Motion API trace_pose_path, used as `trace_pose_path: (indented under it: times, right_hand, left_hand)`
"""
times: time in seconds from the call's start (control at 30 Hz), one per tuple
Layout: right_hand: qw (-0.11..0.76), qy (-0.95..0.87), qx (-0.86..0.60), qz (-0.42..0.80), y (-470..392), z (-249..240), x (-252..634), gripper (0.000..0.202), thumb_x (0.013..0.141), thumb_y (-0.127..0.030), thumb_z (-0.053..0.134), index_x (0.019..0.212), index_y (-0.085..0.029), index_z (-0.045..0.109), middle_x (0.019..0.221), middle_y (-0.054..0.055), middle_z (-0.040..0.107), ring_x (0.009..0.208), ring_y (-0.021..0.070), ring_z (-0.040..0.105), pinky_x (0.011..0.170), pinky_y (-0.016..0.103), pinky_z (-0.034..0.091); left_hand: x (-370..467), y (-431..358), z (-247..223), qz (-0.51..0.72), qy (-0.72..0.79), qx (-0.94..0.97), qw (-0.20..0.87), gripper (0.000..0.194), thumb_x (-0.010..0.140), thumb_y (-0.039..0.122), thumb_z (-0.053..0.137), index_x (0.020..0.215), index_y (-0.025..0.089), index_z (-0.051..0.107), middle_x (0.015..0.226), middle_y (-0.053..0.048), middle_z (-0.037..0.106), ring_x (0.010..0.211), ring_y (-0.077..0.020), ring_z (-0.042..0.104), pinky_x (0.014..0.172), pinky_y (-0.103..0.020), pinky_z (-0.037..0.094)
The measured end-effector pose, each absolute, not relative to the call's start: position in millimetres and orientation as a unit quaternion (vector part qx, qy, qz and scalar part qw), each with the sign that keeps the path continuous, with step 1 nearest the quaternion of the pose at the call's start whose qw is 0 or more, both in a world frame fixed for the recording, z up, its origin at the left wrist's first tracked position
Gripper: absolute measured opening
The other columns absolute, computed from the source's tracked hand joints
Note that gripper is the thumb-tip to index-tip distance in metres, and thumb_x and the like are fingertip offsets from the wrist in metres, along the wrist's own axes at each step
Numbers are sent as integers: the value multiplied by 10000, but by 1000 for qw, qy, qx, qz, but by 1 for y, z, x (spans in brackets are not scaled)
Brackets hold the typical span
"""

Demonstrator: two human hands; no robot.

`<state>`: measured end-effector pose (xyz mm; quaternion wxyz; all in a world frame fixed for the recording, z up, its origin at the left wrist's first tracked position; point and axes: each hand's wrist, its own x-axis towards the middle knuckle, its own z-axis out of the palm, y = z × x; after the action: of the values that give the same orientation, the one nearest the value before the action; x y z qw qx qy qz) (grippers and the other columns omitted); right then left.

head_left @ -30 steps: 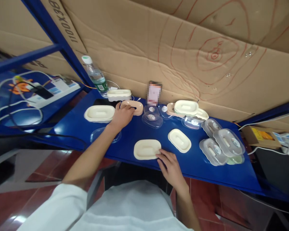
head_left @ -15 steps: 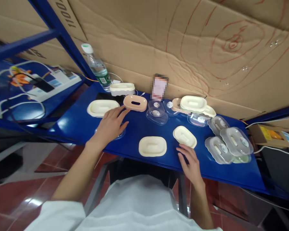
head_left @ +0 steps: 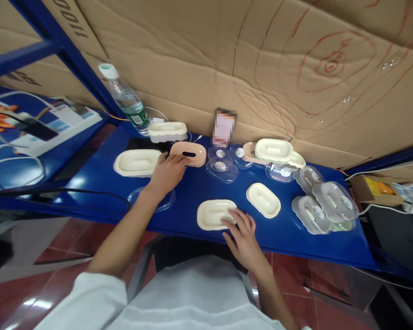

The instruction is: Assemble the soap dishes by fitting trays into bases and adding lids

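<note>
Blue table (head_left: 187,195) carries cream trays (head_left: 263,200), a peach tray (head_left: 198,153), a bottle (head_left: 130,107) and, seemingly, clear lids (head_left: 222,173).

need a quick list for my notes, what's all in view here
table: 1, blue, centre
cream trays: at least 6, across table
pink trays: 2, back left, back right
loose lids: at least 5, clear, mostly back
lidded containers: 3, greyish, right end
bottle: 1, clear, back left
phone: 1, pixelated, back centre
cardboard: sheets, brown, behind
cables: several, black and white, both sides
box: 1, brown, right
tiles: several, red, floor
shirt: 1, pale, bottom
hands: 2, bare, at pink and front cream trays
</note>
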<state>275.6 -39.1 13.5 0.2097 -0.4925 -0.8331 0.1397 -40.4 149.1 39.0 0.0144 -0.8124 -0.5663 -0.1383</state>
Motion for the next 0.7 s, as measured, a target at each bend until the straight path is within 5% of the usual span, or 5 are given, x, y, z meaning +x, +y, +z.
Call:
trace_pose_path:
  times: [0.3, 0.47, 0.57, 0.7]
  right_hand:
    - [214, -831, -491, 152, -22, 19, 263, 512, 1098, -284, 572, 1602, -308, 487, 1628, 146, 549, 1548, 333, 484, 1248, 614, 416]
    - [300, -801, -504, 123, -18, 23, 265, 755, 1060, -315, 667, 1712, -345, 288, 1726, 190, 373, 1576, 380, 448, 1209, 614, 488]
    - [316, -800, -496, 116, -18, 23, 272, 790, 1014, -358, 751, 1691, -379, 344, 1757, 167, 313, 1589, 406, 424, 1216, 631, 486]
    - [278, -817, -488, 128, -11, 19, 282, 566, 1044, -351, 711, 1583, -342, 538, 1713, 147, 422, 1581, 376, 449, 1225, 589, 492]
  left_hand:
    - [-45, 124, 72, -171, -530, -831, 6, 372, 1070, 238, 435, 1210, 220, 779, 1182, -131, 789, 1158, -324, 722, 1167, -564, 448]
    - [-22, 71, 91, -203, -444, -872, -29, 445, 1015, 115, 473, 1326, 285, 744, 1196, -82, 788, 1190, -280, 719, 1206, -549, 455]
    - [2, 33, 82, -201, -386, -900, -26, 552, 939, 10, 489, 1351, 285, 730, 1181, -81, 792, 1181, -275, 723, 1192, -538, 480]
    - [28, 6, 57, -225, -349, -910, -16, 546, 951, -25, 495, 1388, 238, 690, 1179, -69, 799, 1112, -243, 737, 1180, -505, 491]
